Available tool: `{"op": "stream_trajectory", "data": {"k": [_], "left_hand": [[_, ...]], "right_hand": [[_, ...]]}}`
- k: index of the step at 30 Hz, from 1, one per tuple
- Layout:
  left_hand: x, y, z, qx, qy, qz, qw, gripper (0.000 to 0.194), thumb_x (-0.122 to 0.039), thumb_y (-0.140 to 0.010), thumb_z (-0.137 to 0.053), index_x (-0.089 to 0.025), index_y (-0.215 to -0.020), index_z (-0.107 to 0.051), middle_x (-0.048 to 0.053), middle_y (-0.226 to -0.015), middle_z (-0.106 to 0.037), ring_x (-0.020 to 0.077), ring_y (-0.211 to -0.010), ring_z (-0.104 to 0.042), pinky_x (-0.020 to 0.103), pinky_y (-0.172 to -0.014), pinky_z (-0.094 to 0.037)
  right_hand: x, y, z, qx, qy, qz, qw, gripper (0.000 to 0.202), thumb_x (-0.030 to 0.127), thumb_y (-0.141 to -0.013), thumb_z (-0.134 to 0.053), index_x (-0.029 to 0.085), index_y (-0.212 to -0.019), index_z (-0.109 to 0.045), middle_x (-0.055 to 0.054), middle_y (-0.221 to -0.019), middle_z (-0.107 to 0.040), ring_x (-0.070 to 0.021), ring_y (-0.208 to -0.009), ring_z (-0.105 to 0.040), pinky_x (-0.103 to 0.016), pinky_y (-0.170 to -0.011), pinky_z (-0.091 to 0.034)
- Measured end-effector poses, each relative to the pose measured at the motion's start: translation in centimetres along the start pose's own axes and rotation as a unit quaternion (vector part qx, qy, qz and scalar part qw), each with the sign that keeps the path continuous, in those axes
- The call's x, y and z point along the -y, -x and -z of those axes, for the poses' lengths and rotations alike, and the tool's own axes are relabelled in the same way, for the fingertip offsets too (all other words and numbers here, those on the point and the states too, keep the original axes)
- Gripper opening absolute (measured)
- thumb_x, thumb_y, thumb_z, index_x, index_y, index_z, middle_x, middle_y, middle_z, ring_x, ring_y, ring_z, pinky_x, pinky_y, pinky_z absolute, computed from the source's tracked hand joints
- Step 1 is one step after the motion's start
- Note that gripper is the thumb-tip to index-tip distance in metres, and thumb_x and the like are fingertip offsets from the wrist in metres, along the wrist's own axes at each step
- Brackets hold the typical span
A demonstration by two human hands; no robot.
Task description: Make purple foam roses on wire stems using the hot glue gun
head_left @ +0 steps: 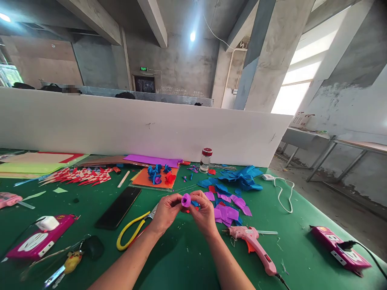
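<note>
A small rolled purple paper flower (186, 200) is pinched between my two hands above the green table. My left hand (166, 211) grips it from the left with thumb and fingers, and my right hand (203, 211) closes on its right side. Loose purple paper petals (226, 213) lie just right of my right hand, with blue paper pieces (242, 177) behind them. Beyond my hands, finished blue flowers (155, 174) and a red flower (170, 178) rest on an orange sheet (142, 179). Yellow-handled scissors (130, 231) lie partly under my left wrist.
A pink glue gun (254, 243) lies right of my right forearm. Left are a black phone (118, 207), a magenta power strip (45, 237) and keys with a yellow charm (72, 262). A red-capped jar (206, 160) stands before the white partition (145, 125). Another power strip (340, 249) is at right.
</note>
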State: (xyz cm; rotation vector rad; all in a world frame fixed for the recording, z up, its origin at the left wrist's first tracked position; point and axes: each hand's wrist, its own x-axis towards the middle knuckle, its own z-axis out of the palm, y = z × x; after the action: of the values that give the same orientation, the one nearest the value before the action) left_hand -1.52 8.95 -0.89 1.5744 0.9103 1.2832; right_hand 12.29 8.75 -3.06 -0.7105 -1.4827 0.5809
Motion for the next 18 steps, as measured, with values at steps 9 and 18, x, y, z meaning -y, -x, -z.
{"op": "stream_trajectory", "data": {"k": [9, 18], "left_hand": [[1.0, -0.1, 0.2, -0.001, -0.019, -0.021, 1.000, 0.013, -0.031, -0.072, -0.071, -0.020, -0.066, -0.070, -0.002, -0.059, -0.063, 0.0146, -0.059, -0.057, 0.024, -0.061, -0.044], [1.3, -0.1, -0.3, 0.011, 0.023, 0.028, 0.999, 0.017, -0.036, -0.071, -0.073, -0.019, -0.072, -0.070, -0.002, -0.059, -0.062, 0.0146, -0.058, -0.056, 0.025, -0.061, -0.046]], "right_hand": [[0.3, 0.0, 0.0, -0.003, 0.038, 0.018, 0.999, 0.007, 0.019, -0.079, -0.066, 0.024, -0.079, -0.072, -0.002, -0.078, -0.060, -0.0179, -0.076, -0.057, -0.030, -0.069, -0.045], [-0.4, 0.0, -0.2, -0.020, -0.024, -0.069, 0.997, 0.009, 0.032, -0.078, -0.068, 0.023, -0.075, -0.070, -0.002, -0.077, -0.059, -0.0175, -0.074, -0.056, -0.029, -0.064, -0.047]]}}
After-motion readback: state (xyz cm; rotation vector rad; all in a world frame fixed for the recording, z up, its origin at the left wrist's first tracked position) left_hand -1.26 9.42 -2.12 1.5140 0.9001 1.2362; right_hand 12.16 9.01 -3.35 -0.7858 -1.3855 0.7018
